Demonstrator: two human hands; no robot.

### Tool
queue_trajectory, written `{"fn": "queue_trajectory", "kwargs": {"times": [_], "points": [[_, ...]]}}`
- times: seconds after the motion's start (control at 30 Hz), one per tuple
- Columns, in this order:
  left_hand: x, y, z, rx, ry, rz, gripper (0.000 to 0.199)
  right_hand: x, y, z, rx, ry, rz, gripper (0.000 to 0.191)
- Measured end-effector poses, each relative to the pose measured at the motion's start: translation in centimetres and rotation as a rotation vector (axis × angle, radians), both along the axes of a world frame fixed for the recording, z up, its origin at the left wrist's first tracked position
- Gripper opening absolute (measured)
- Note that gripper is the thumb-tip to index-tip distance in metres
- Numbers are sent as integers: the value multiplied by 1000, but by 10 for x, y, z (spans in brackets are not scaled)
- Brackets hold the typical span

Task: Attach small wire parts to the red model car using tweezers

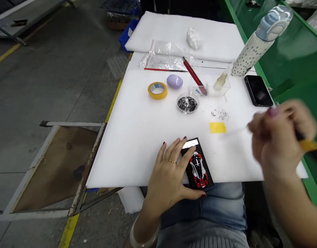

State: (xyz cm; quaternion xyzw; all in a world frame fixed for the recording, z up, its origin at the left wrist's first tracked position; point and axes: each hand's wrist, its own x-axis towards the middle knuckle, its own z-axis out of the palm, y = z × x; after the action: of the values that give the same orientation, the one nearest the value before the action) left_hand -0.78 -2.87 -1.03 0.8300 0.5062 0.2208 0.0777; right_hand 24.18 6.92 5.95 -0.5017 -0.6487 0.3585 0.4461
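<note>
My left hand spans a small red, white and black model car on a black patterned base at the table's near edge. Its fingers rest along the far and left sides and its thumb along the near edge. A white label sits at the base's far end. To the right, my right hand is raised and smeared by motion, closed around a thin tool with a dark handle and a yellow band. A pale streak runs left from its fingertips. Beyond lie a yellow tape piece and tiny dark slivers.
Farther back are a round dish of dark slivers, a yellow tape roll, a purple egg-shaped thing, red tweezers-like tool, a clear box with a small bottle, a phone and a dotted drink bottle.
</note>
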Motion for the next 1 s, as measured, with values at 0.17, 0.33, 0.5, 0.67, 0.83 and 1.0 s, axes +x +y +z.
{"fn": "queue_trajectory", "kwargs": {"times": [0.17,0.33,0.5,0.67,0.83,1.0], "points": [[-1,-1,2,0,6,-5,113,-40,-38,-30,-143,250,-52,37],[-2,-2,1,-6,5,-6,111,-57,-67,-49,-213,535,-228,40],[-1,-2,1,27,1,-4,112,-57,-70,-49,-248,578,-264,40],[0,-3,1,21,0,3,111,-58,-71,-50,-249,542,-275,38],[0,-2,1,17,-6,-2,113,-51,-61,-39,-162,554,-254,38],[-2,-1,0,7,74,-45,127,-30,5,-1,436,1,-475,29]]}}
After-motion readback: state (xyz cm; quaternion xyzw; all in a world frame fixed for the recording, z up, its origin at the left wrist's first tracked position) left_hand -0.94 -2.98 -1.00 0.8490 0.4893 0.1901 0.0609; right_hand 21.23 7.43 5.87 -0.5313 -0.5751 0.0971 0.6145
